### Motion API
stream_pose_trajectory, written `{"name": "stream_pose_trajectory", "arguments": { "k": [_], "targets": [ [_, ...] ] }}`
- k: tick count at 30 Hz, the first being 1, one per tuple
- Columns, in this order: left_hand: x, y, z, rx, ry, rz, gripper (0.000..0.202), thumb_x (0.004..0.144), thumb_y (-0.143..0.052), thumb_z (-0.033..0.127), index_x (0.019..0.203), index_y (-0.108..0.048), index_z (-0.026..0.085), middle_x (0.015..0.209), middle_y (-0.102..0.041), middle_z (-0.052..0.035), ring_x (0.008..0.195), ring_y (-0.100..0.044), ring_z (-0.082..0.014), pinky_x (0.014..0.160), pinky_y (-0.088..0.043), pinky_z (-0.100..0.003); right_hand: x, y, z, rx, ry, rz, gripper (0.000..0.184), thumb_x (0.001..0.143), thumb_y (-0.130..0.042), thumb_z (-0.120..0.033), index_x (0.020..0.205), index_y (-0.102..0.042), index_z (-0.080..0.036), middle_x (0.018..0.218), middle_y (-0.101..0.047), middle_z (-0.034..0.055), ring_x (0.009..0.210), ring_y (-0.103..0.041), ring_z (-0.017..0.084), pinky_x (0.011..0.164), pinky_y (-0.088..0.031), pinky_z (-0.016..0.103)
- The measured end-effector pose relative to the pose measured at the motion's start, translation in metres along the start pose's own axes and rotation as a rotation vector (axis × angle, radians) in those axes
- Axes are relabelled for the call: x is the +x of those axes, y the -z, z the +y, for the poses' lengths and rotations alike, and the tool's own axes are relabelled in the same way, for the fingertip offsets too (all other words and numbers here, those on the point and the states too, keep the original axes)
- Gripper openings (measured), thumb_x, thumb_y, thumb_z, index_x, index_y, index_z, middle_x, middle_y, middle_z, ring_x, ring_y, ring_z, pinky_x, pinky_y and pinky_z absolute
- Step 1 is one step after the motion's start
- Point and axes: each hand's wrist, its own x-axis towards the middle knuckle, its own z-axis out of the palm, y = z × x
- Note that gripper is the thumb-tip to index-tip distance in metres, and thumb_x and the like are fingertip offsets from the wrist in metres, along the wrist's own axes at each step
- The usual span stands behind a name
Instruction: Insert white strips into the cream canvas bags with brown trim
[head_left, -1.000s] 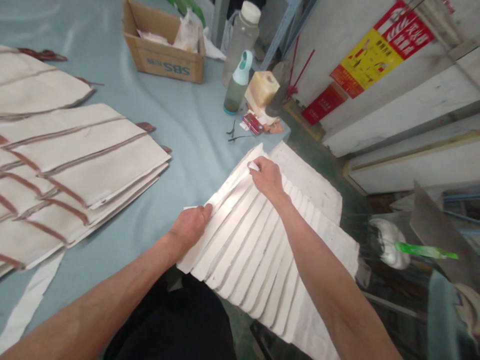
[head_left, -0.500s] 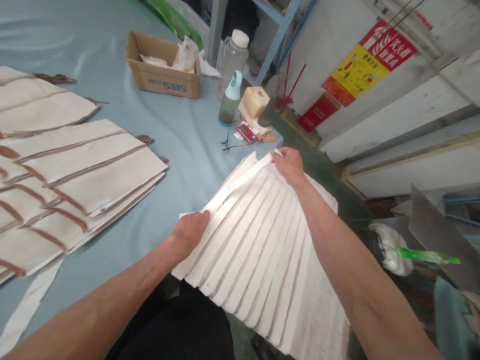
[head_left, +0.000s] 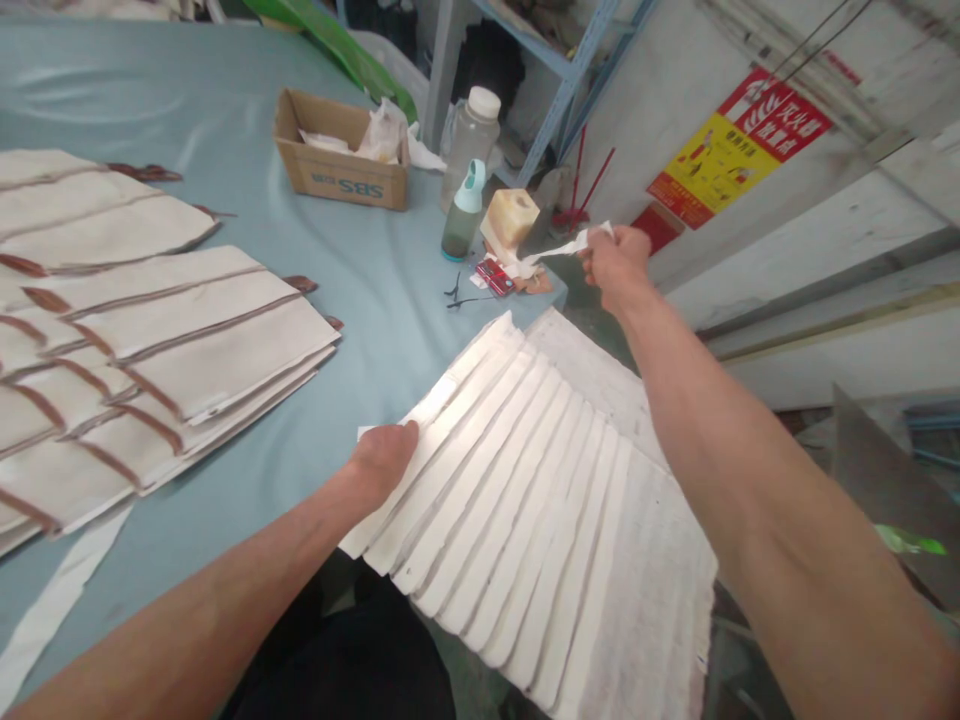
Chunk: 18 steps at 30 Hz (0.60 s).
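Note:
A fanned stack of off-white panels (head_left: 487,490) lies in front of me, their long edges overlapping in slanted rows. At its left edge, my left hand (head_left: 384,462) is closed on the outermost panel, with a small white tab showing just beyond the knuckles. My right hand (head_left: 616,262) is raised past the far end of the stack and pinches a thin white strip (head_left: 559,250). That strip trails leftward in the air, near the clutter at the table corner, and no longer lies along the panel.
Piles of cream panels with brown strips (head_left: 202,330) cover the left of the blue-grey table (head_left: 315,370). Towards the back stand a cardboard box (head_left: 341,185), a teal-capped bottle (head_left: 463,215), a large clear jug (head_left: 472,135) and a yellowish block (head_left: 511,217). A white strip (head_left: 67,610) lies lower left.
My right hand has moved up and right, lifting the white strip off the leftmost panel. My left hand keeps its hold on the stack's edge. The view has shifted slightly.

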Motion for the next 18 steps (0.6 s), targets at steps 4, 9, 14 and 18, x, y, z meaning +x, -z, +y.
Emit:
{"name": "stream_pose_trajectory", "arguments": {
  "k": [4, 9, 14, 18],
  "targets": [
    [-0.012, -0.006, -0.013, -0.053, 0.007, 0.065, 0.036, 0.109, -0.075, 0.037, 0.139, -0.07, 0.017, 0.135, -0.075, -0.0113, 0.114, -0.077, -0.0282, 0.098, -0.068, -0.05, -0.034, 0.024, -0.025, 0.16, -0.082, 0.032, 0.023, 0.102, -0.064, -0.027, 0.079, -0.061, -0.022, 0.071, -0.066, 0.0004, 0.056, -0.057, 0.013, 0.048, -0.043, 0.023],
    [-0.04, -0.023, -0.035, -0.206, 0.015, 0.186, 0.034, 0.11, -0.075, 0.034, 0.139, -0.071, 0.017, 0.136, -0.075, -0.0113, 0.117, -0.076, -0.0292, 0.102, -0.066, -0.052, -0.124, 0.034, -0.04, 0.321, -0.065, -0.18, 0.035, 0.098, -0.074, -0.049, 0.078, -0.062, -0.023, 0.067, -0.067, 0.0014, 0.052, -0.055, 0.012, 0.048, -0.043, 0.025],
    [-0.079, -0.047, -0.059, -0.48, 0.049, 0.314, 0.035, 0.109, -0.074, 0.032, 0.141, -0.069, 0.017, 0.141, -0.072, -0.0126, 0.131, -0.07, -0.033, 0.115, -0.056, -0.06, -0.204, 0.039, -0.061, 0.407, -0.034, -0.354, 0.048, 0.091, -0.08, -0.065, 0.074, -0.062, -0.023, 0.057, -0.062, -0.0025, 0.05, -0.057, 0.014, 0.049, -0.047, 0.027],
    [-0.129, -0.061, -0.064, -0.795, 0.096, 0.385, 0.03, 0.104, -0.069, 0.042, 0.122, -0.075, 0.018, 0.13, -0.075, -0.0158, 0.131, -0.065, -0.0388, 0.118, -0.05, -0.059, -0.259, 0.031, -0.094, 0.456, -0.086, -0.555, 0.049, 0.093, -0.078, -0.065, 0.073, -0.067, -0.021, 0.057, -0.067, -0.0002, 0.052, -0.061, 0.015, 0.052, -0.051, 0.026]
  ]
}}
